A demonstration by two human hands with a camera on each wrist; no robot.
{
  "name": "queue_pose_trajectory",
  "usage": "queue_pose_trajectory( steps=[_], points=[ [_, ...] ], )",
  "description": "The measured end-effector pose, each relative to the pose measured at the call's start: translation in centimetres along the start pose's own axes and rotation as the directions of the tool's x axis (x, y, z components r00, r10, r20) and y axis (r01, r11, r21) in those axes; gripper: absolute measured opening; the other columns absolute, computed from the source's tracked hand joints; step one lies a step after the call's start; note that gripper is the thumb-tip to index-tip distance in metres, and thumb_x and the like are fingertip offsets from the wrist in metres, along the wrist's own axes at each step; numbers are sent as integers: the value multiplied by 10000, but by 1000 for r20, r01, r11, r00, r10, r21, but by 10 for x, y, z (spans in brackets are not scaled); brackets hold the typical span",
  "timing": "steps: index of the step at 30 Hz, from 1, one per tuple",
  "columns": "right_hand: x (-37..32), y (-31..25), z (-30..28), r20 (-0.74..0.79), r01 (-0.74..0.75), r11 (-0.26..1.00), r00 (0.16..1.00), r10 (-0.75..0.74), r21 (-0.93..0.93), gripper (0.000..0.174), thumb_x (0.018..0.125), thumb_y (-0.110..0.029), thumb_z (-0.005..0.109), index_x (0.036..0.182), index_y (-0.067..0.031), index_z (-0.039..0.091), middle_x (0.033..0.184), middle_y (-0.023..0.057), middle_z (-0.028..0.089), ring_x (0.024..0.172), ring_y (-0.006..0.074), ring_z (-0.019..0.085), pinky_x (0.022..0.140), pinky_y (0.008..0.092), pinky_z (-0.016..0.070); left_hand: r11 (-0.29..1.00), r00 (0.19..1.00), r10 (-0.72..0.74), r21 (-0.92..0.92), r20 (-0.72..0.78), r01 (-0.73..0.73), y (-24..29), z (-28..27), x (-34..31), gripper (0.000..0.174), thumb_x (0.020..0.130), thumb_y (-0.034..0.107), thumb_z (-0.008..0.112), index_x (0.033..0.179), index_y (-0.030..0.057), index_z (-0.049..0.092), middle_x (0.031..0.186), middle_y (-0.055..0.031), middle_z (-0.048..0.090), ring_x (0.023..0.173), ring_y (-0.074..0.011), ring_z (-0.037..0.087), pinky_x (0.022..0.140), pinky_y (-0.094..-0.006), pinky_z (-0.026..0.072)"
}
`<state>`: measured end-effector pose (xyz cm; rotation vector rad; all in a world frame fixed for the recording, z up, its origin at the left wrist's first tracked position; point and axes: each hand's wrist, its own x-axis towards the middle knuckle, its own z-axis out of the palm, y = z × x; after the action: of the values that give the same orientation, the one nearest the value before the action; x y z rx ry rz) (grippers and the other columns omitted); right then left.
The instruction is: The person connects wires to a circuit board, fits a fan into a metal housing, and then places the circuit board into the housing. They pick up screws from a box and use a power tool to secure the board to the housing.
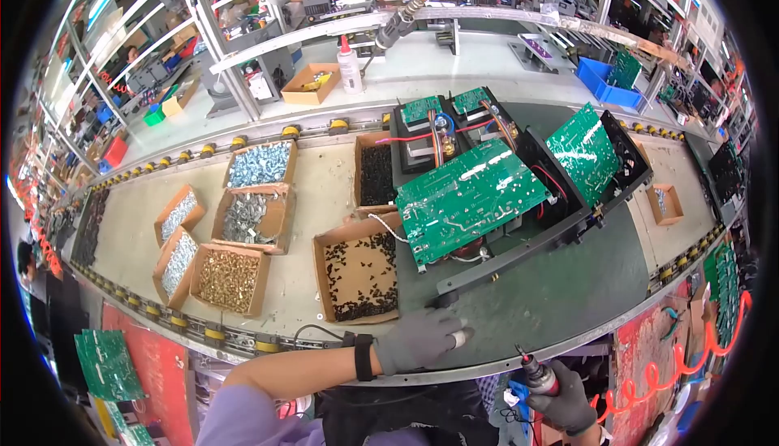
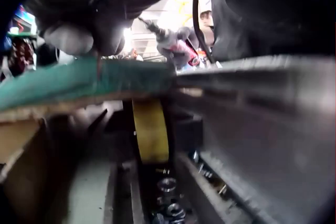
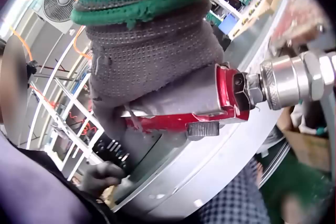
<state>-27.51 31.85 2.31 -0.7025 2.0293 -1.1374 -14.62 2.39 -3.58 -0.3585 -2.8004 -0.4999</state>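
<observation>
as i watch from afar through the head camera, reading its view as a clock dial, the conveyor curves across from nine to three. toward four lies the green mat. around three, on the mat, sits a black housing with a big board lying over it. toward seven stands the screw box, beside the mat, and farther out at eight a box of brass parts. near six i find the gloved left hand at the mat's near edge, close to the screw box; its fingers are bent, and i cannot tell whether they pinch anything. toward five, the gloved right hand is wrapped around the driver, just off the mat's near edge, with the bit pointing to eleven; my right wrist view shows the same grasp. smallest, black screws lie loose in their box, thickest along its near side.
</observation>
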Motion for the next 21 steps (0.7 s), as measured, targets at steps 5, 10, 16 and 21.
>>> queue_pose_trajectory(
  steps=[5, 10, 16, 21],
  points=[
    [7, 1, 25, -39, -21, 983, 999, 28, 182, 429, 711, -205, 797, 1013, 13, 585, 808, 38, 632, 722, 87, 576, 671, 276, 497, 999, 979, 40, 7, -199, -40, 2, 1, 5, 460, 761, 152, 601, 1220, 169, 611, 1067, -16, 616, 838, -214, 582, 678, -340, 494],
    [13, -37, 49, -30, -46, 933, 998, 60, 356, 463, 778, -352, 745, 1006, 8, 564, 793, 25, 586, 701, 80, 533, 644, 251, 463, 987, 968, -61, -157, -244, 23, 7, -15, -1, 417, 800, 169, 656, 1216, 172, 630, 952, -50, 601, 812, -239, 586, 662, -353, 480],
    [21, -48, 60, -6, 70, 995, 998, -70, 75, 426, 775, -354, 744, 952, -8, 571, 761, 1, 561, 679, 82, 504, 629, 274, 456, 900, 923, -278, -408, -266, 153, 15, -39, -9, 276, 868, 169, 636, 1142, 135, 639, 844, -84, 565, 804, -275, 576, 680, -386, 475],
    [24, -47, 53, -27, 53, 976, 998, -48, 213, 413, 753, -176, 763, 1058, 37, 584, 862, 52, 601, 769, 100, 541, 707, 284, 484, 1000, 998, -16, 12, 53, 15, 11, -2, 5, 202, 796, 202, 631, 987, 158, 679, 984, -50, 623, 906, -231, 617, 681, -350, 522]
  ],
)
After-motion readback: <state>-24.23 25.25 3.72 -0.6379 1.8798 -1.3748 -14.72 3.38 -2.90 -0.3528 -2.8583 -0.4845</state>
